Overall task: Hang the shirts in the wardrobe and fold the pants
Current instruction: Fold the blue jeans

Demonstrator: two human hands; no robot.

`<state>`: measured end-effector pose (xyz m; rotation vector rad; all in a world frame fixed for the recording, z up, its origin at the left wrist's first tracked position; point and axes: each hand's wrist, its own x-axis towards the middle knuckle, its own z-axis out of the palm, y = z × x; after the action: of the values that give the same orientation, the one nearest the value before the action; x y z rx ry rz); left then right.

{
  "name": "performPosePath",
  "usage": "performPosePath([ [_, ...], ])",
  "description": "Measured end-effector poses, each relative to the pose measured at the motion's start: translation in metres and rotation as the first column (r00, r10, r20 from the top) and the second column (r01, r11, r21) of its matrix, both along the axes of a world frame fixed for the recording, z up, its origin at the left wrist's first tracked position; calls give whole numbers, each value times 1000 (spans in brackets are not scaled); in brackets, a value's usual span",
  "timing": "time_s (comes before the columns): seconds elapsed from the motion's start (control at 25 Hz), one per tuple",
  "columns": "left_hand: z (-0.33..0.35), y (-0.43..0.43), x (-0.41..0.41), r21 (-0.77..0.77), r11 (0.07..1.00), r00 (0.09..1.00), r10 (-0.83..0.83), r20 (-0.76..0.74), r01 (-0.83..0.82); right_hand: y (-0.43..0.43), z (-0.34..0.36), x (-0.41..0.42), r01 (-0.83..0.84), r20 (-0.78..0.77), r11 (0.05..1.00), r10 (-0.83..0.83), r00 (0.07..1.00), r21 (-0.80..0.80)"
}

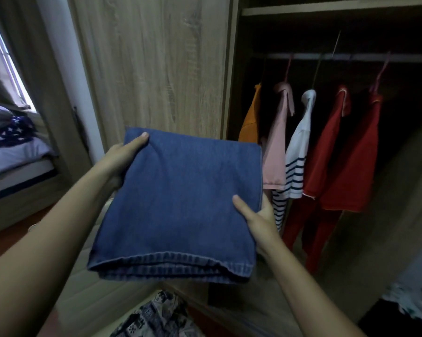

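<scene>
A folded pair of blue denim pants point(178, 205) is held flat in the air in front of the wardrobe. My left hand point(122, 158) grips its far left corner, thumb on top. My right hand point(258, 217) grips its right edge, thumb on top and fingers underneath. Inside the open wardrobe, several shirts hang from the rail point(350, 56): an orange one point(251, 120), a pink one point(276, 147), a white striped one point(297, 161) and two red ones point(348, 161).
A closed wooden wardrobe door point(156, 64) stands straight ahead. A bed point(15, 161) with a star-patterned cloth lies at the left by a window. A patterned garment point(156, 317) lies below the pants. Dark clothing point(404, 312) sits at the lower right.
</scene>
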<state>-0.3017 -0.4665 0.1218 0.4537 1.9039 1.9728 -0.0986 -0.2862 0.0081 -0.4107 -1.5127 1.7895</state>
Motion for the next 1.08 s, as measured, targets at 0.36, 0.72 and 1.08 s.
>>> performPosePath([
  [0.36, -137, -13, 41, -99, 920, 925, -375, 56, 379, 30, -24, 33, 77, 127, 992, -64, 990, -104],
  [0.72, -29, 105, 56, 106, 944, 871, -241, -428, 313, 98, 70, 84, 277, 25, 872, -313, 949, 403],
  [1.08, 164, 257, 87, 224, 893, 640, -89, -763, 391, 216, 282, 136, 529, -314, 534, -443, 840, 659],
])
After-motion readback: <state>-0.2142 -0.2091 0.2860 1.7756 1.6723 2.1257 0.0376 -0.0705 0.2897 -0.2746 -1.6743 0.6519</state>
